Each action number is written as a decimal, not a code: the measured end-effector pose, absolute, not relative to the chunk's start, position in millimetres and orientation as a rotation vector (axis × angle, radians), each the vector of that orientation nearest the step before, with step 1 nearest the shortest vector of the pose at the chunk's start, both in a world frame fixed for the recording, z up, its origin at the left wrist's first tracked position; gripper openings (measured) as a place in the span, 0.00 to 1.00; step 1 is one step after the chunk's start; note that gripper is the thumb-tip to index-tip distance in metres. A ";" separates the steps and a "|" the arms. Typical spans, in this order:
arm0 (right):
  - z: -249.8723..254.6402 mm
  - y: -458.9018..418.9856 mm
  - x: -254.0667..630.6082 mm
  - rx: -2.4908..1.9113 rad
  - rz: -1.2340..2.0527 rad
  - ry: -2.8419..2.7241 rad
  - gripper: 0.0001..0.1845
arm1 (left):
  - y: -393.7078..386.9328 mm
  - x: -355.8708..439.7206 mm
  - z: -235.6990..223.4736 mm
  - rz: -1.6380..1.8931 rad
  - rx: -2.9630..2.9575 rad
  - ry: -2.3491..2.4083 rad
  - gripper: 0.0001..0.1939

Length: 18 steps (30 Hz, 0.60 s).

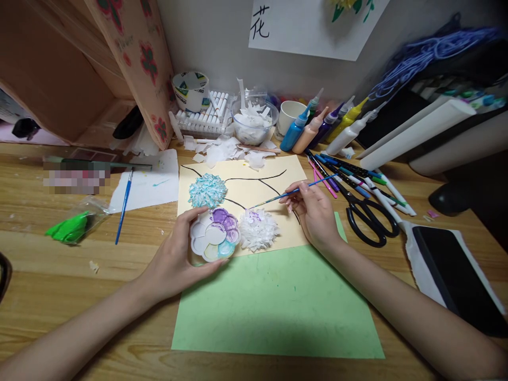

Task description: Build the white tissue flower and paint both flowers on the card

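My left hand (174, 254) grips a flower-shaped paint palette (214, 233) by its rim; some wells hold purple and light blue paint. Between the fingers of my right hand (313, 214) is a thin blue paintbrush (278, 197), its tip just above a white paper flower (260, 233) that bears some purple at its upper edge. To the upper left, a paper flower tinted light blue (207, 190) sits on the cream sheet (242, 169). Black branch lines run across that sheet. Under it lies a green sheet (273, 312).
Several paint bottles (293, 132), a paper cup (289, 119) and a bowl of paper scraps (254, 121) stand at the back. Black scissors (369, 219) and several pens lie at right, near a black phone (456, 275). Another brush (125, 206) rests at left.
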State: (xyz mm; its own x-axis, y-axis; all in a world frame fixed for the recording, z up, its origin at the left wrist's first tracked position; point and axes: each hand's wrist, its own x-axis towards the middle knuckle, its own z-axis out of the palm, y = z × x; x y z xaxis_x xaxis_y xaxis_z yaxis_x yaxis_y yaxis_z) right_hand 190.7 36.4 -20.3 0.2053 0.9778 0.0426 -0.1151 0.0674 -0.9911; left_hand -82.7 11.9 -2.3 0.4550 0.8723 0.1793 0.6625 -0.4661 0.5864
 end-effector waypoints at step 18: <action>-19.3 35.8 190.4 -1.162 1.057 -1.005 0.15 | 11.9 -82.0 -2.1 0.662 2.279 1.284 0.40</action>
